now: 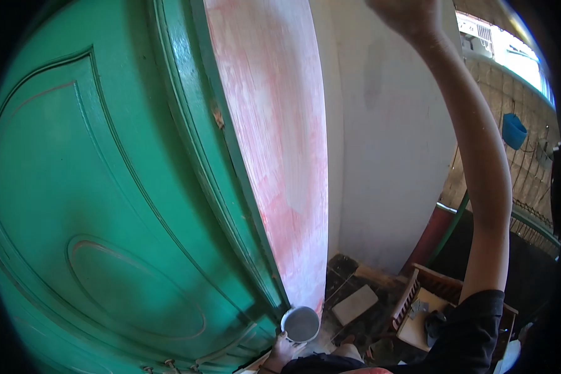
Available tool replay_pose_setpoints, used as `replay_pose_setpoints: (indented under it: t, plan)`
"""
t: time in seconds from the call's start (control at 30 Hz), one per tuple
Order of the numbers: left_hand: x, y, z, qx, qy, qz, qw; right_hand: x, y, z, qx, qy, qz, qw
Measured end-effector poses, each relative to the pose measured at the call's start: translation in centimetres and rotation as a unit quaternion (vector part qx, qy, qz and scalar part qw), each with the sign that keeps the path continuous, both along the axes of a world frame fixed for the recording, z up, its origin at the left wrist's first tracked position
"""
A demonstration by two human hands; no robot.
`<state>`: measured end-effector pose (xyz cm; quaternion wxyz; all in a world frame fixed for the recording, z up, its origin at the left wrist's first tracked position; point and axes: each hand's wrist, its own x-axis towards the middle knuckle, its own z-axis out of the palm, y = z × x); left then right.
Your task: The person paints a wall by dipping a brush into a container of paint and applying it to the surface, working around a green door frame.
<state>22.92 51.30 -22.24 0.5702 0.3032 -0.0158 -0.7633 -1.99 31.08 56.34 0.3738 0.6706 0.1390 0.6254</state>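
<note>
Near, low at centre: left grip point(279, 353) clenched round a cup point(300, 324), taking it from below and the left, mouth up and about level. Filled with pale grey-white liquid, almost to the rim. Probably light and stiff-walled, but open-topped, so apt to slop if tilted; likely slick wherever drips have run. Best taken round the wall beneath the rim and kept upright. Sits just above and right of the grip, touching it, close by the foot of the door point(106, 187).

Further off: green and panelled, filling the left. Just right of it, a pink-streaked strip point(280, 124) running top to bottom, then a white wall point(380, 156). Down on the floor point(340, 265), right of the cup, a pale slab point(355, 304) and a wooden chair point(431, 293).

Far and high: right grip point(408, 14) raised at the top edge before the wall, mostly cut off; cannot tell whether clenched or released. Well apart from the cup. Far right, a blue bucket point(513, 131) against a fence point(530, 181).
</note>
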Motion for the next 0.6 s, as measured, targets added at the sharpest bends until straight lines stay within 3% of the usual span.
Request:
replay_pose_setpoints:
  t: [0.1, 0.17, 0.23, 0.3, 0.4, 0.5, 0.6]
  plan:
    - [-0.2, -0.2, -1.1, 0.026, 0.017, 0.01, 0.999, 0.4, 1.4, -3.2, 0.124, 0.006, -0.082, 0.989]
    - [-0.3, -0.5, -1.4, 0.048, 0.037, 0.012, 0.998, -1.0, -0.2, -6.3, 0.102, 0.011, -0.199, 0.975]
    - [-0.5, -0.6, -2.0, 0.06, 0.054, 0.016, 0.997, -1.1, -0.3, -10.1, 0.085, 0.064, -0.104, 0.989]
    - [-0.5, -0.6, -2.8, 0.012, 0.049, -0.003, 0.999, -2.0, 0.3, -14.9, 0.108, 0.126, -0.109, 0.98]
    - [0.8, -0.7, -2.3, -0.026, -0.017, -0.059, 0.998, -3.1, 0.9, -23.1, 0.212, 0.236, -0.051, 0.947]
    - [0.0, -0.1, 3.3, -0.068, -0.019, -0.079, 0.994, -3.9, 3.2, -29.1, 0.288, 0.319, -0.049, 0.901]
    - [-0.4, 0.0, 4.3, -0.059, -0.04, -0.099, 0.992, -4.1, 3.9, -30.9, 0.357, 0.379, -0.027, 0.853]
